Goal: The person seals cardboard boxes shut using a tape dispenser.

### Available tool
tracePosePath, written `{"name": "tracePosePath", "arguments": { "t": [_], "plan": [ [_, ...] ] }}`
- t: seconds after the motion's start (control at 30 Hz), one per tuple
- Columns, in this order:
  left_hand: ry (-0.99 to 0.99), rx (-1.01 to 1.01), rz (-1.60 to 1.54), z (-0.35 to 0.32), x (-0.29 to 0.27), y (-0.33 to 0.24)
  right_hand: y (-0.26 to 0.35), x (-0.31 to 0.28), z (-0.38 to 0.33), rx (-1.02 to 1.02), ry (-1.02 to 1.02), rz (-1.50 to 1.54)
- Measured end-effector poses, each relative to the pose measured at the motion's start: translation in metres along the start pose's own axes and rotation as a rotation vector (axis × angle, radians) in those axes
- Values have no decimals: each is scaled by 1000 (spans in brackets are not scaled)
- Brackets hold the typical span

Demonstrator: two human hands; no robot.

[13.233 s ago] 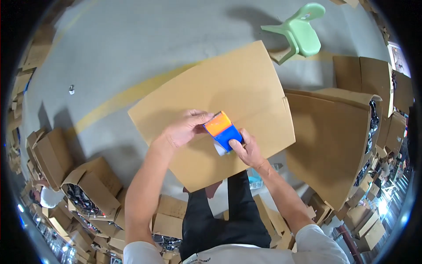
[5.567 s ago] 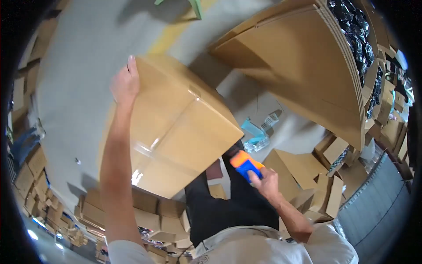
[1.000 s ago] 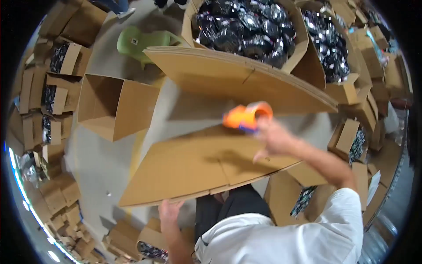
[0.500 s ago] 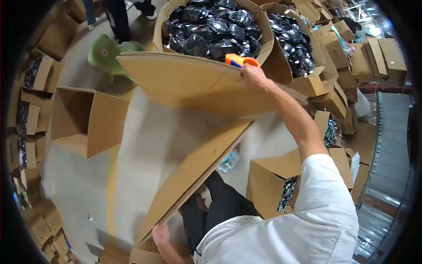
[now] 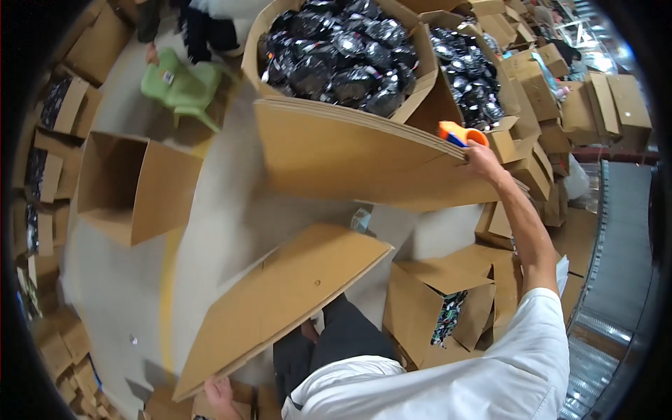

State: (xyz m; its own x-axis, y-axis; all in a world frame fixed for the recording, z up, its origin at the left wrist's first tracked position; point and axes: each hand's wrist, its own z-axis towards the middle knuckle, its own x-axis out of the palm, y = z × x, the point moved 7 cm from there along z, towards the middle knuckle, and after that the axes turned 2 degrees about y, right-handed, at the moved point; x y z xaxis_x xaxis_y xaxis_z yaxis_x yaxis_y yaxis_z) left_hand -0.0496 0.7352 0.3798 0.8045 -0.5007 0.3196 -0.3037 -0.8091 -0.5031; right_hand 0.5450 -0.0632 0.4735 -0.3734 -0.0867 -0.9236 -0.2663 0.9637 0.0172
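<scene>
**Stretched Wide Between Two Loads of Cardboard**

A tall stack of flattened cardboard (image 5: 364, 157) leans across the warehouse floor (image 5: 217, 245), its upper edge pressed close to a many-sided carton (image 5: 253, 66) heaped with shiny black-wrapped bundles (image 5: 343, 56). Nearer, a single folded carton (image 5: 294, 280) slants in front of the person's dark-trousered legs (image 5: 350, 332). To the left, an open-ended box (image 5: 168, 192) stands alone; beyond it, another person's hand (image 5: 152, 54) touches a green chair (image 5: 183, 82).

At the centre of it all, a person in a white shirt (image 5: 448, 385) spreads both arms. The left hand (image 5: 220, 390) grasps the folded carton by its near edge, close to the lower corner. The right hand (image 5: 483, 159), arm outstretched, is at the stack's upper edge, fingers wrapped around an orange-and-blue tape dispenser (image 5: 455, 131); from here I cannot tell whether they grip the cardboard too. A pale blue plastic scrap (image 5: 360, 219) lies on the floor between the loads.
</scene>
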Motion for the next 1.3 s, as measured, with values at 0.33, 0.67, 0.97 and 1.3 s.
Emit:
{"name": "tracePosePath", "arguments": {
  "t": [0.33,0.67,0.97,1.3],
  "plan": [
    [-291,11,-56,37,7,-33,92,-49,-14,49,-474,70],
    [-253,-23,-83,68,-1,-36,494,123,-106,-841,576,267],
    [-255,148,-79,81,-39,-35,518,111,-74,-676,148,92],
    [-325,428,251,-4,-57,-62,526,92,-59,-484,236,120]
  ]
}}
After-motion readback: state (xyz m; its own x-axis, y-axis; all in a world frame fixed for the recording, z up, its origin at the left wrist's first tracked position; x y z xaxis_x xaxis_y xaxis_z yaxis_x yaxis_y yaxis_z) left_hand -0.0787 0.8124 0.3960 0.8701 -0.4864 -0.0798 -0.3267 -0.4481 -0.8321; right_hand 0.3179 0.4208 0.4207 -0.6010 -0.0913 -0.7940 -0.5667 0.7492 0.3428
